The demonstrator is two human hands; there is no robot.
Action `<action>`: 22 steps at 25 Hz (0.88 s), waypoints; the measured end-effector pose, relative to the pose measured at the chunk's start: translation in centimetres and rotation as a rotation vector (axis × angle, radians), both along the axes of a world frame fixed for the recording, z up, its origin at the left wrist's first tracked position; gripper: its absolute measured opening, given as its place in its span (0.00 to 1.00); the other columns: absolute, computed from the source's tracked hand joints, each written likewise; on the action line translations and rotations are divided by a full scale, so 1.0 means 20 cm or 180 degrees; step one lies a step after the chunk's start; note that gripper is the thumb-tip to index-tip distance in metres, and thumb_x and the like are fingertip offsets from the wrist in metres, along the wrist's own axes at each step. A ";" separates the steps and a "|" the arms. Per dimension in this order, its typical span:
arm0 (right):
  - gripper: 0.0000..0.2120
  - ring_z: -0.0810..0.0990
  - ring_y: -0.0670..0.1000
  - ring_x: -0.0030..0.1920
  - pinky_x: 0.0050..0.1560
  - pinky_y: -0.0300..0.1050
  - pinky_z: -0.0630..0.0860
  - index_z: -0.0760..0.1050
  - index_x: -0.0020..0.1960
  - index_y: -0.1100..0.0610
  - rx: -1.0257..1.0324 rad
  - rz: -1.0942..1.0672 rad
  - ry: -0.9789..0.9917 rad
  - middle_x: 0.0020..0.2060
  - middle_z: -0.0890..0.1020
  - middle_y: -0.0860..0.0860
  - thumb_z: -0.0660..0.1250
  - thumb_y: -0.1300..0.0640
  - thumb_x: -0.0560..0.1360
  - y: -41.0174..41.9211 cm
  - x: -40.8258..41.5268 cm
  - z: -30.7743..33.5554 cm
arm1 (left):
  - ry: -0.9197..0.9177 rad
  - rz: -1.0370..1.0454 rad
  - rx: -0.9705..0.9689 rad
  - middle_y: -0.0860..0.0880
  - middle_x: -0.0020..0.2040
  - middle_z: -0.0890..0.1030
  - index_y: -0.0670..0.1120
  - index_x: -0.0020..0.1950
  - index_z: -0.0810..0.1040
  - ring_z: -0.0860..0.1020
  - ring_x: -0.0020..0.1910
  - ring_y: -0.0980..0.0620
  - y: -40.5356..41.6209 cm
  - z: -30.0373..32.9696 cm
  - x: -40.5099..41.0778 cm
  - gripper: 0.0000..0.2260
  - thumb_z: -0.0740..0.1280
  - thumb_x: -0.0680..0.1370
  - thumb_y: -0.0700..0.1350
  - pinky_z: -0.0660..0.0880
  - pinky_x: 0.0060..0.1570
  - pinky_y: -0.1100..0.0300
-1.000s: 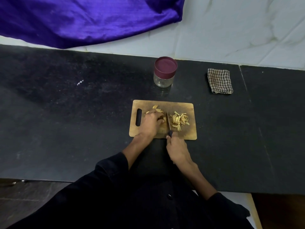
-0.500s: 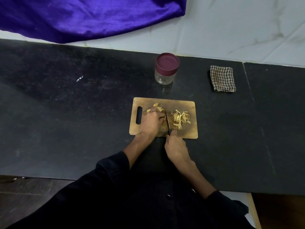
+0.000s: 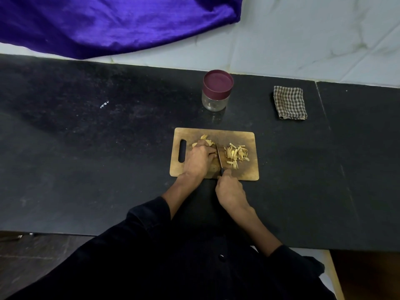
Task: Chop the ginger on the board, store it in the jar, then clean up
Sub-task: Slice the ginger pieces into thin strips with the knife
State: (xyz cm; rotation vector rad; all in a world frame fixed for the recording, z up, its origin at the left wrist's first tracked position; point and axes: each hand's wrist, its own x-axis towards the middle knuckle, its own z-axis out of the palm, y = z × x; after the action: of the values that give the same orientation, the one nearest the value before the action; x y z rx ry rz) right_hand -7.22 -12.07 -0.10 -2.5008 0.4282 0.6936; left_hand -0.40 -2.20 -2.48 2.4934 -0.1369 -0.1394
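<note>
Right hand (image 3: 230,191) is clenching its grip round the dark knife handle, thin steel blade of the knife (image 3: 219,157) lying across the board's middle, tip pointing away from the person. Left hand (image 3: 200,158) is curling its fingers down over the uncut ginger (image 3: 204,140), pale yellow irregular chunks sticking out past the knuckles at the board's far-left part, just left of the blade. Chopped ginger (image 3: 236,153), short pale matchstick strips in a loose heap, is lying on the board right of the blade, apart from it. Board (image 3: 246,169) is a flat rounded-corner rectangle of worn brown wood with an oblong handle slot at its left end, sitting flat on the bench (image 3: 86,148), matte black speckled stone.

Behind the board is standing the jar (image 3: 216,92), clear round glass with a smooth maroon lid on; a few pale bits seem to show at its bottom, hard to tell. Behind and right of the board a checked cloth (image 3: 289,102), folded and woven, is lying flat. Far behind the board, glossy purple fabric (image 3: 108,22) is draping over white marbled tiles.

Versus half a second ago: both hands are staying in nearly the same pose, blade in the same line, heap unchanged, jar and cloth not moved.
</note>
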 end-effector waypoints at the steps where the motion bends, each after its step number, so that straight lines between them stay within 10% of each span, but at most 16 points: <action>1: 0.11 0.79 0.61 0.55 0.46 0.51 0.71 0.65 0.62 0.60 0.0016 0.0011 -0.0046 0.55 0.79 0.60 0.54 0.56 0.84 0.00 -0.01 -0.01 | -0.0004 0.0007 -0.0008 0.47 0.58 0.77 0.45 0.55 0.83 0.77 0.54 0.49 0.00 0.00 0.00 0.09 0.68 0.77 0.42 0.73 0.57 0.54; 22: 0.10 0.80 0.58 0.49 0.47 0.55 0.78 0.67 0.59 0.59 0.0263 0.0055 -0.0187 0.46 0.77 0.55 0.54 0.53 0.84 -0.03 0.00 0.00 | -0.0140 0.0147 -0.0202 0.47 0.53 0.79 0.43 0.53 0.84 0.77 0.51 0.49 0.00 -0.04 0.01 0.08 0.68 0.77 0.40 0.72 0.58 0.54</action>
State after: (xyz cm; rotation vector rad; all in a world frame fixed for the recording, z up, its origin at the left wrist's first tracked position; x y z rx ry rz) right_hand -7.29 -12.70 -0.12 -2.4429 0.3499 0.6300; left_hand -0.23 -2.21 -3.22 2.4350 -0.1003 -0.0602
